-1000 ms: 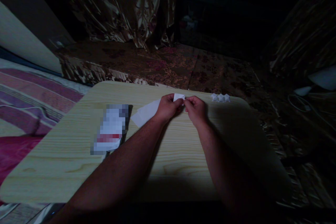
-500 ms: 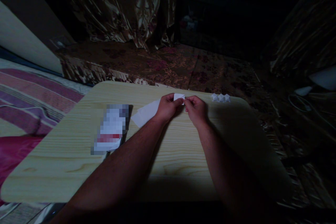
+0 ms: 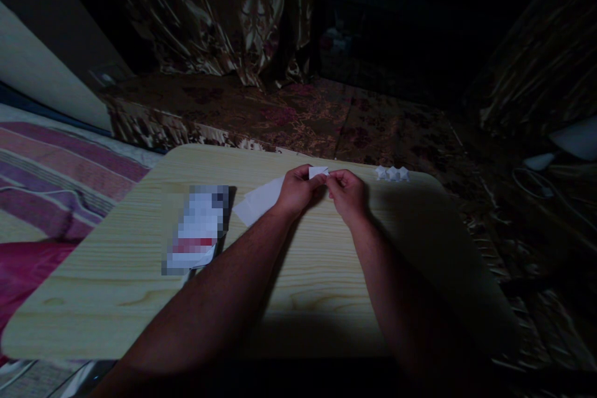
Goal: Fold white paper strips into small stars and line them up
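Near the far edge of the wooden table (image 3: 308,261), a small folded piece of white paper (image 3: 318,170) is pinched between both hands. My left hand (image 3: 297,191) is closed on its left and lower side, thumb lying across the front. The fingertips of my right hand (image 3: 346,191) meet the paper's right corner, touching the left thumb. White paper sheets (image 3: 261,200) lie fanned on the table, partly behind my left wrist. To the right of my hands sit small white folded paper pieces (image 3: 392,174) in a row, close to the far edge.
A pixelated white packet with a red band (image 3: 198,230) lies left of my left forearm. Beyond the table hang patterned curtains (image 3: 261,18). A bed with a striped cover (image 3: 56,168) borders the left side. At the far right is a white lamp-like object (image 3: 576,140) with a cable.
The folded paper has tipped or been folded a little, showing less of its face. The fingers of both hands have shifted slightly at its lower right corner.
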`<action>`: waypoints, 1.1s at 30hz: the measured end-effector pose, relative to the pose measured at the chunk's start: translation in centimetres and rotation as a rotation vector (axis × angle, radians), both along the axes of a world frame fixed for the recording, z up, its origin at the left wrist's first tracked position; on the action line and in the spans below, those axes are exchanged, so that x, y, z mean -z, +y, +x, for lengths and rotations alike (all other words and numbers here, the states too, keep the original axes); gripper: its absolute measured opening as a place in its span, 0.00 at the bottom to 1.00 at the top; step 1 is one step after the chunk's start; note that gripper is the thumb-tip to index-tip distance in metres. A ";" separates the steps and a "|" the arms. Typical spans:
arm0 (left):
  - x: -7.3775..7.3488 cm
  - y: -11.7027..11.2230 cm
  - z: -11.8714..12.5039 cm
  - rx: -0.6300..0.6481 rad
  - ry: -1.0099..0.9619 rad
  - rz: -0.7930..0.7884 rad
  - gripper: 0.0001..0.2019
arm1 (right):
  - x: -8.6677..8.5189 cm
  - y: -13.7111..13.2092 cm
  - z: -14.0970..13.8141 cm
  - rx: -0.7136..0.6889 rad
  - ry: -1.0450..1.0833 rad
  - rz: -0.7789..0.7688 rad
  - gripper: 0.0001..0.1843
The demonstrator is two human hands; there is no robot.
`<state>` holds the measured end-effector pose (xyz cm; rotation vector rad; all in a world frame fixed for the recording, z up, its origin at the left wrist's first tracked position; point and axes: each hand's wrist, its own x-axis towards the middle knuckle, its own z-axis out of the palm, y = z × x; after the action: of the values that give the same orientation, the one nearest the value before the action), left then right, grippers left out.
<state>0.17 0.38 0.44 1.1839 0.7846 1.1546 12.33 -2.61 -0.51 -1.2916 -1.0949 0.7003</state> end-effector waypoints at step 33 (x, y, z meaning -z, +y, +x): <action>0.6 0.1 0.1 -0.128 0.054 0.051 0.12 | -0.6 -0.6 -0.2 0.022 -0.093 0.064 0.09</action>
<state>0.31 0.47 -0.12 1.2256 0.8875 1.2583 12.08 -3.25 0.12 -1.2901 -1.1668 0.5891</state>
